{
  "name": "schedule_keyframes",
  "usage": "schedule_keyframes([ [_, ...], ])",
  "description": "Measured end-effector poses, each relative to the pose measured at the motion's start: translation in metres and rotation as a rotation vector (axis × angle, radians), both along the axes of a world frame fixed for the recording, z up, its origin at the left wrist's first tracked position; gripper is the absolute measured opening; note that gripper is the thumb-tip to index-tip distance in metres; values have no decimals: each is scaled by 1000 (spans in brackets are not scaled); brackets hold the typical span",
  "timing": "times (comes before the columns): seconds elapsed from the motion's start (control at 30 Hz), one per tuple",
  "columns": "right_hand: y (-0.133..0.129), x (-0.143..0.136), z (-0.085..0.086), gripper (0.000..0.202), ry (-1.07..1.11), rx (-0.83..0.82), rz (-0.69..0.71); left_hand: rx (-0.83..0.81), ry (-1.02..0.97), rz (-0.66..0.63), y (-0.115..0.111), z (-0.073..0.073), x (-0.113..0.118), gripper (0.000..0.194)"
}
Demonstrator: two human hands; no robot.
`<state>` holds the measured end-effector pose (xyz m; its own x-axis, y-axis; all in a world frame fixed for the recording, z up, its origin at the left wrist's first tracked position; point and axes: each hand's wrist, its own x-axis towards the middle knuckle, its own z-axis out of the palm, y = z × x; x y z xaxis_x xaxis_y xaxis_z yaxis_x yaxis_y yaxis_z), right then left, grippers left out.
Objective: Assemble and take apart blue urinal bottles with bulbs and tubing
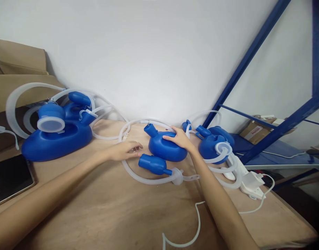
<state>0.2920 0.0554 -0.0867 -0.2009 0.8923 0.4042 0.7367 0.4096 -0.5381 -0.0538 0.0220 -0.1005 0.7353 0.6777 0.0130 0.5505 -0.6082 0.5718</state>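
A blue plastic urine bottle (168, 147) lies on the wooden table in front of me, its open neck (150, 130) tilted up to the left. My right hand (179, 139) grips it from above, the thumb along the top and the fingers over the far side. Just in front lies a blue funnel-shaped mouthpiece (153, 164), narrow end to the right. My left hand (127, 151) hovers left of both, fingers loosely apart, fingertips close to the mouthpiece; nothing shows in it. A clear tube (141, 180) loops around the bottle to a translucent cap (177, 176) with a strap.
More blue urine bottles with tubes stand at left (57, 142) and right (211, 147). A tablet (10, 178) lies at the left edge, cardboard boxes (21, 59) behind. At right are a power strip (250, 187), a white cable (198, 222) and a blue metal shelf (279, 149).
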Motion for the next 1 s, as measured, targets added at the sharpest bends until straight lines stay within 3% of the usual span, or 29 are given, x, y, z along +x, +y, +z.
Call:
schedule_keyframes([
  [0.17, -4, -4, 2, 60, -4, -4, -24, -76, 247, 97, 25, 16, -45, 76],
  [0.3, -8, -12, 6, 61, -7, -11, -42, -70, 350, 136, 36, 19, -65, 82],
  [0.43, -9, -22, 6, 57, -22, 3, -54, 22, 391, 142, 40, 10, -63, 81],
  [0.63, -10, -27, 4, 59, -32, 29, -54, 220, 290, 42, 33, -18, -37, 70],
  [0.77, -13, -29, 7, 56, -65, 29, -80, 295, 201, -25, 32, -33, -27, 48],
  [0.87, -14, -29, 9, 51, -66, 22, -60, 336, 137, -8, 35, -31, -31, 43],
  [1.0, -14, -26, 9, 52, -57, 24, 22, 373, 17, 122, 35, -9, -43, 56],
])
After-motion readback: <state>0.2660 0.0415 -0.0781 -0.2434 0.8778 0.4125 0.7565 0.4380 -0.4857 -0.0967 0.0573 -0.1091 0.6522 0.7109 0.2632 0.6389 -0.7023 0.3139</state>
